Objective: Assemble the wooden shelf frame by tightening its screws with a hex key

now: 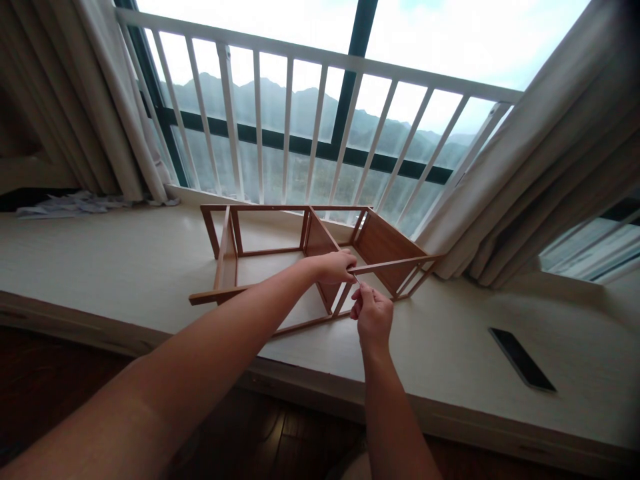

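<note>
Risk: brown wooden slatted shelf frame (300,260) lies on its side on white window ledge (125,267), joints maybe loose. Left hand (334,267) clamps top rail; right hand (373,317) pinches small thin tool at rail, prob a hex key. Slip could rack frame, or knock black phone (523,359) nearby.

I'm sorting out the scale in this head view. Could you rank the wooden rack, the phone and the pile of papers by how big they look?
1. wooden rack, by far the largest.
2. pile of papers and phone look alike in size; the papers lie farther off, so I won't rank them.
</note>
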Tool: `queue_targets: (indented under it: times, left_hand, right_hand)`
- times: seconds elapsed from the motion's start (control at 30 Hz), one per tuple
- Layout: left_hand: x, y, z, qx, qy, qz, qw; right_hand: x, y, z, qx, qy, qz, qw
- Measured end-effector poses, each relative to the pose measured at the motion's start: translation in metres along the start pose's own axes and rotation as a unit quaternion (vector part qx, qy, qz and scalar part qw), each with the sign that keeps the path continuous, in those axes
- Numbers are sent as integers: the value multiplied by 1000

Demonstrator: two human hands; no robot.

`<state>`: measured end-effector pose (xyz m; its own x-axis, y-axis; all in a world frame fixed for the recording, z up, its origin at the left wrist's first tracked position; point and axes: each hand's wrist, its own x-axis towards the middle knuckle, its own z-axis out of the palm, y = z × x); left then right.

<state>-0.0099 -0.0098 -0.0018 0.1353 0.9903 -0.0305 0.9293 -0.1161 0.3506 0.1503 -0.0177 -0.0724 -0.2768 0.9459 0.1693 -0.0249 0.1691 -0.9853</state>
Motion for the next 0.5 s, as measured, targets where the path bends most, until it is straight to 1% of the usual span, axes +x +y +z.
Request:
queue_targets:
  times: [0.03,0.1,0.17,0.23,0.27,0.3,0.37,0.43,0.47,0.5]
  left_hand:
    - [0,0,0,-1,2,0,1000]
    - [1,-2,1,-2,7,1,1000]
    - [2,-3,3,-3,12,2,1000]
    - [2,-4,4,-3,14,4,1000]
    - [3,-4,4,-5,15,5,1000]
    - [3,-4,4,-7,16,5,1000]
    - [4,-5,5,-9,15,5,1000]
    - [4,-5,5,-8,13,3,1000]
    - [4,-5,4,-7,11,3,1000]
    - [4,-5,4,-7,10,3,1000]
  right_hand:
    - [1,-1,1,73,-9,45,996]
    - [3,-6,2,193,-38,127,972]
    - [3,-11,0,273,-86,198,937]
    - [3,-14,-2,317,-127,240,909]
    - [3,-15,-3,322,-131,239,907]
    - [3,-14,-3,313,-119,221,916]
    - [2,-9,-3,252,-73,154,953]
    - [2,-3,-4,132,-34,70,988]
    - [2,0,-4,55,-22,29,998]
    - [2,2,-5,-25,-13,-11,1000]
